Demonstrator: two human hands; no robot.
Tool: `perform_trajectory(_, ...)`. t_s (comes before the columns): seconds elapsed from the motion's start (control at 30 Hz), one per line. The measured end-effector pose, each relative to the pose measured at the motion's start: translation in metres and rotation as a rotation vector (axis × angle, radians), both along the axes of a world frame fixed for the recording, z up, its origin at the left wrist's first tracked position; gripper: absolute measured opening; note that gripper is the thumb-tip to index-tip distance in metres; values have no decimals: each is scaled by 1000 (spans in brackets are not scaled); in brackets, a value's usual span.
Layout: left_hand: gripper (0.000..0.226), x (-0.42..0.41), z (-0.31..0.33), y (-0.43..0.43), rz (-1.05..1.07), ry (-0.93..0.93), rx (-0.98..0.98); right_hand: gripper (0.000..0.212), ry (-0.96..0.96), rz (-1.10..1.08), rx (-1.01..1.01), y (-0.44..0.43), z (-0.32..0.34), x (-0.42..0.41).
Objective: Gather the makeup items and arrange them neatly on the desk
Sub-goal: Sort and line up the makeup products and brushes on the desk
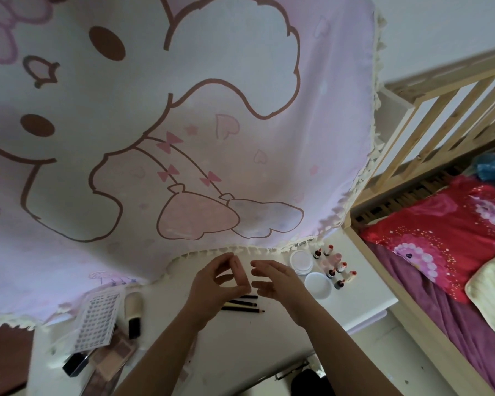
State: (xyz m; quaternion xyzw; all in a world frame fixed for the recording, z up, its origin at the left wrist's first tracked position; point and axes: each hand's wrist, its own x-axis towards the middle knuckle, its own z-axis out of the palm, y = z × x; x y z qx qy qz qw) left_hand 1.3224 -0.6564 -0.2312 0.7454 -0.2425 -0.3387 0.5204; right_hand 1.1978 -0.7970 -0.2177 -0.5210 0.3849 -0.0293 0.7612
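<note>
Both hands hover close together but apart above the middle of the white surface [160, 292], near its far edge. The left hand [219, 280] has its fingers curled toward the thumb; whether it pinches anything cannot be told. The right hand [277, 278] is relaxed, its fingers loosely spread, and holds nothing.

Three dark makeup pencils [242, 304] lie side by side just beneath the hands. Toward the far right corner sit two white round jars [318, 284] with a cluster of small bottles [336, 267] just beside them. At the left edge lie a sticker sheet [97, 318], a foundation bottle [133, 312] on its side and an eyeshadow palette [112, 357]. A cartoon-printed cloth [183, 110] hangs over the far edge, and a wooden-framed bed [383, 284] stands to the right.
</note>
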Motion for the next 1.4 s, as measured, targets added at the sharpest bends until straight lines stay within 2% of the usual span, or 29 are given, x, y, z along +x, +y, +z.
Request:
perform_trajectory(0.1, 75, 0, -4, 2, -71, -27, 12, 23, -30, 71, 43, 1, 2, 1)
perform_trajectory(0.23, 80, -5, -6, 1, -81, 10, 7, 51, 22, 143, 52, 1, -2, 0)
perform_trajectory(0.33, 84, -10, -4, -1, -88, 58, -6, 54, 67, 172, 20, -3, -6, -2)
perform_trajectory(0.43, 77, -9, 0, 2, -153, 182, 13, 55, 68, 130, -77, -5, -6, -6)
perform_trajectory(0.5, 61, -7, 4, 2, -161, 378, -1, 52, 80, 119, -204, -2, -5, -9)
perform_trajectory(0.57, 44, -5, 8, 0, -19, 653, -39, 46, 66, 134, -373, 2, -8, -14)
perform_trajectory(0.63, 51, -4, 11, -4, 30, 771, 34, 43, -7, 167, -505, 5, -13, -18)
perform_trajectory(0.7, 72, -5, 11, -5, -32, 809, 118, 47, -70, 202, -584, 6, -16, -21)
perform_trajectory(0.77, 79, -6, 9, -5, -81, 842, 140, 47, -124, 224, -660, 8, -17, -22)
perform_trajectory(0.97, 72, -10, 8, -7, -117, 829, 35, 40, -224, 254, -798, 13, -10, -23)
perform_trajectory(1.23, 61, -18, 5, -13, -2, 848, -2, 34, -138, 299, -805, 7, -10, -28)
perform_trajectory(1.4, 65, -16, -6, -8, 71, 981, 27, 13, -76, 76, -664, -18, -8, -30)
